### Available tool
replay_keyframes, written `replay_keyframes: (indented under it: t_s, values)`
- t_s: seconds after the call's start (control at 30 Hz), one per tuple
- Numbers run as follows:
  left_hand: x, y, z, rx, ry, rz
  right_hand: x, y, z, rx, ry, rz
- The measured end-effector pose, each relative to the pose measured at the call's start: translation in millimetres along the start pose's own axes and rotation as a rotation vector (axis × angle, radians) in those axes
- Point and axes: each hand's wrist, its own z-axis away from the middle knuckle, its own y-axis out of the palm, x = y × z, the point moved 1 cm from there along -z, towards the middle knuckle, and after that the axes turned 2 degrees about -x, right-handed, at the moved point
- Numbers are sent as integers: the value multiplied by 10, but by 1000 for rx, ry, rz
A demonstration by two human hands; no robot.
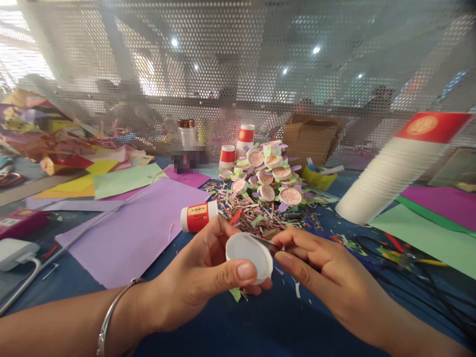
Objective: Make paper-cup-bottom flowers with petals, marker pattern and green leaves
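My left hand [203, 275] is closed around a shallow white paper-cup bottom [247, 255], thumb on its near rim. In my right hand [330, 277], a slim grey metal blade [265, 242] is pinched between thumb and fingers, its tip touching the cup bottom's upper right rim. Its handle is hidden by the fingers, so its exact kind is unclear. Just beyond my left hand a red and white paper cup [199, 216] lies on its side. Farther back rises a heap of cut cup bottoms [266, 176] with red printed patterns and purple and green paper tabs.
Paper scraps [256, 218] surround the heap. A tall stack of paper cups [394, 173] leans at the right, near black cables [420, 282]. Purple paper [137, 223] and a white cable [92, 223] lie left. A perforated metal screen [238, 59] stands behind.
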Motion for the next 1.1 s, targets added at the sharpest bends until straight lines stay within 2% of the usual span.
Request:
replay_keyframes:
  t_s: [0.23, 0.53, 1.1]
  values:
    - [-20, -18, 7, 5, -14, -34, 8, 2, 12, -55, -32, 56]
    - [0, -38, 4, 57, -56, 10, 15, -4, 7, -53, -56, 90]
    - [-11, -48, 2, 22, -153, 103, -13, -9, 44, -64, -55, 104]
